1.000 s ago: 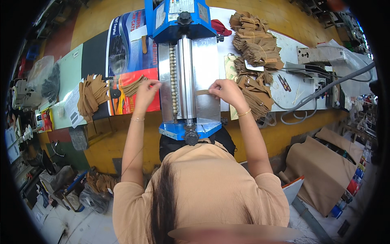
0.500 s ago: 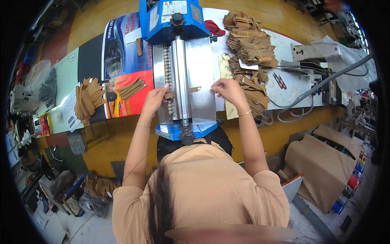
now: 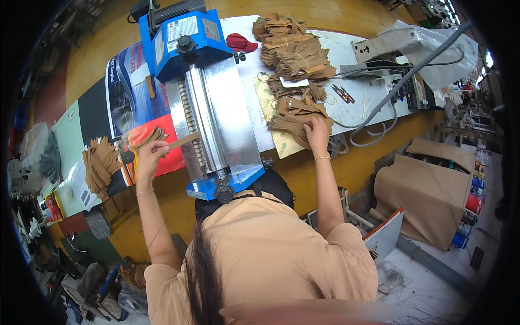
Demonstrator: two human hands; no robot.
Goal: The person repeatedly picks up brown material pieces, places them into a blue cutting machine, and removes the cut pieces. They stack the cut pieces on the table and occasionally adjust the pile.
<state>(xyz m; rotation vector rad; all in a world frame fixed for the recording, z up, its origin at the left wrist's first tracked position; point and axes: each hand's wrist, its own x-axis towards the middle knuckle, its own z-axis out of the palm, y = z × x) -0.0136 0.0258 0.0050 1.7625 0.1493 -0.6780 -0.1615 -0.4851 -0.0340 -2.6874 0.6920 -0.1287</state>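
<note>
Brown strip (image 3: 183, 142) extends leftward from the blue machine (image 3: 207, 116), pinched near its end by the left hand (image 3: 153, 155), presumably to keep it straight, while the right hand (image 3: 319, 133), just beside the machine half a second earlier, now bunches at the pile (image 3: 290, 125) to its right, whether gripping anything one cannot tell.

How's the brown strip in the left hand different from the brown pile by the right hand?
The brown strip is one piece, but the brown pile has many. The left hand holds the strip up by one end, reaching over to the blue machine; the pile lies on the table, with the right hand at its edge. The strip looks neat, while the pile's pieces fan out. Both are brown.
</note>
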